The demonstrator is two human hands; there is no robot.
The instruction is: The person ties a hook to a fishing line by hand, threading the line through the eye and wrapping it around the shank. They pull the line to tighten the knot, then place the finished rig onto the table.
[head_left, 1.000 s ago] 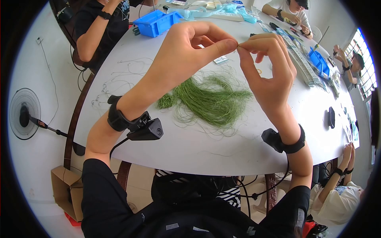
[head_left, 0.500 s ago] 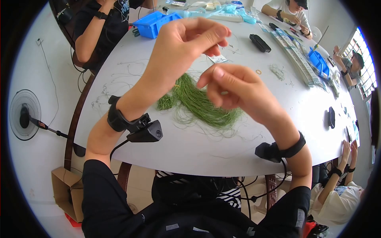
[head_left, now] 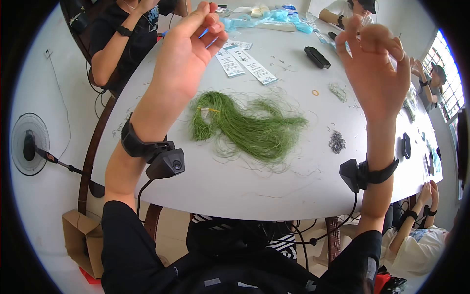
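Note:
My left hand (head_left: 183, 59) is raised over the left part of the table. Its thumb and forefinger pinch at the top, with a tiny dark speck at their tips that I cannot make out. My right hand (head_left: 376, 78) is lifted on the right, fingers curled and thumb and forefinger closed together; whatever is in them is too small to see. Below and between the hands lies a bundle of fine green line (head_left: 254, 125), bound by a yellow tie (head_left: 209, 110). Near my right forearm is a small pile of dark metal bits (head_left: 337, 142), resembling hooks.
Printed paper cards (head_left: 252, 64) lie beyond the bundle. A black case (head_left: 317, 57), a thin yellowish ring (head_left: 315, 92) and a pale tangle of line (head_left: 338, 92) are at the right. Light-blue plastic (head_left: 274, 19) lies at the far edge. Other people sit around the table.
My hands have moved far apart: the left up and to the left, the right up and to the right. The green bundle, cards and dark pile are now uncovered.

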